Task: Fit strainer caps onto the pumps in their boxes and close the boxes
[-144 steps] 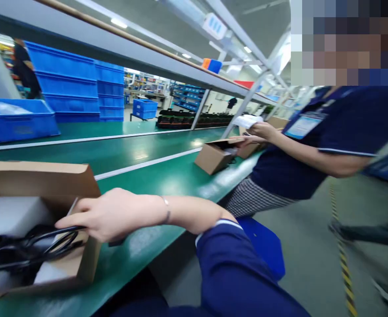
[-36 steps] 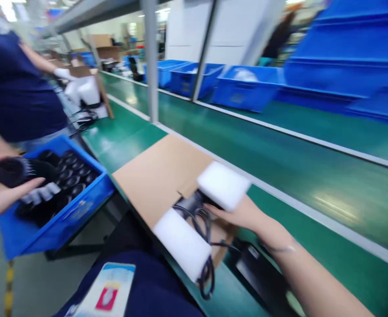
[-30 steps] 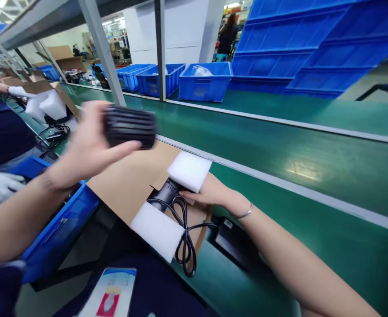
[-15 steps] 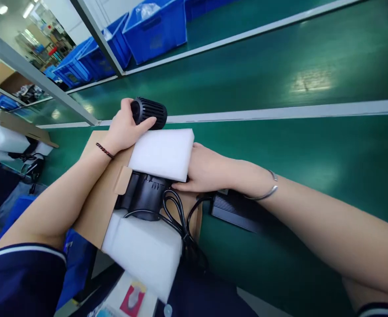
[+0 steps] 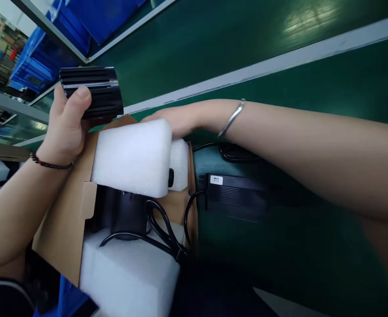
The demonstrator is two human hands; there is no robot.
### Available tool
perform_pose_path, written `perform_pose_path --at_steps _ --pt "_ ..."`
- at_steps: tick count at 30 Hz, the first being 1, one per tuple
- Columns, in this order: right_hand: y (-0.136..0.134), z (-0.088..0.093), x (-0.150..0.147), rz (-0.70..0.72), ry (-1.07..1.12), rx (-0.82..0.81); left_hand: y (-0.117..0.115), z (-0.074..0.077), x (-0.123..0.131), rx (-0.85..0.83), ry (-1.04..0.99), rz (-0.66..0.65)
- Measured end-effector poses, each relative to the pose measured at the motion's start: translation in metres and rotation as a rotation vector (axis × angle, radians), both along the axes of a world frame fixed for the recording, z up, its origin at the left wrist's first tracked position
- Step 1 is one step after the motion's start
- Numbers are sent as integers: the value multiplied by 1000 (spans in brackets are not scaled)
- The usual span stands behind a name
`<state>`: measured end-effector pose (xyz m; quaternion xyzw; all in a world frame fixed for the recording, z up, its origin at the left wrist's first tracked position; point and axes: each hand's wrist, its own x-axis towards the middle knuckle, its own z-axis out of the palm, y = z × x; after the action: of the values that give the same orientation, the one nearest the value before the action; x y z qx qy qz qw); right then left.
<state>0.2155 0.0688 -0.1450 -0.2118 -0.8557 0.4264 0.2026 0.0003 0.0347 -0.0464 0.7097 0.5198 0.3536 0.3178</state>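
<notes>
From the head view, our left hand (image 5: 66, 123) grips a black finned cylinder (image 5: 90, 90) just above a carton (image 5: 60, 233). Our open right hand (image 5: 177, 121) rests on a foam block (image 5: 131, 158), holding nothing we can see. Below lie a black unit (image 5: 121, 211) and cable (image 5: 160, 224); a power adapter (image 5: 236, 196) sits beside the carton on the green bench (image 5: 279, 88).

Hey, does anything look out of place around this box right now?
Yes: the black power adapter lies on the green belt outside the cardboard carton, its cable looping over the carton's edge, unlike the white foam block inside.
</notes>
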Motion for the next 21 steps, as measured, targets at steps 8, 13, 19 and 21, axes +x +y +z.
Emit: perform_pose_path --at_steps 8,13,19,21 --pt "11 -8 -14 -258 409 -888 56 16 34 172 400 -199" --pt "20 -10 16 -262 751 -730 58 26 46 174 660 -204" --pt "8 8 21 -432 743 -401 52 22 51 94 670 -290" --pt "9 9 27 -509 769 -468 49 29 45 62 615 -344"
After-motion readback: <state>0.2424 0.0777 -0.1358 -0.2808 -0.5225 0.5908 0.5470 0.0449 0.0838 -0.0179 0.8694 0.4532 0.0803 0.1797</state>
